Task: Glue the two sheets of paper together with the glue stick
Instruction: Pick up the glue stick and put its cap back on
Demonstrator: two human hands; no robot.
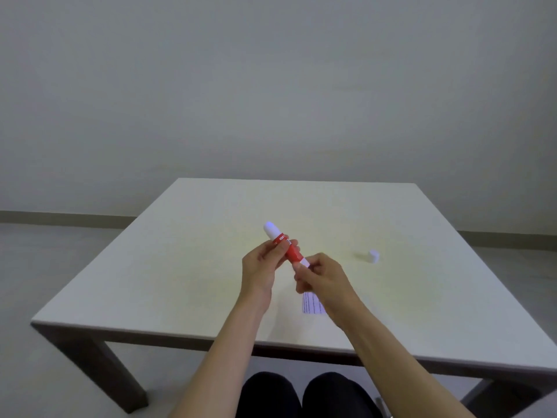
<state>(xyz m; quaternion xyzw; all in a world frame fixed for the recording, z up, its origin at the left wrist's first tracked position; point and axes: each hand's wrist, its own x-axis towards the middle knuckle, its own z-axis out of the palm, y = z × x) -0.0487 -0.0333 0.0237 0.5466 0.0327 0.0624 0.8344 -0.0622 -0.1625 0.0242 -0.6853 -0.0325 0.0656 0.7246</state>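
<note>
A red glue stick (291,251) with a white glue tip pointing up and away is held above the middle of the white table (180,282). My left hand (262,267) grips its red barrel. My right hand (319,276) pinches the white base end of the stick. A small lined sheet of paper (312,304) lies on the table just below my right hand, partly hidden by it; I cannot tell whether it is one sheet or two. The white cap (373,256) lies on the table to the right, apart from both hands.
The table's front edge runs close to my knees (301,396). A plain wall stands behind the table and grey floor lies to the left.
</note>
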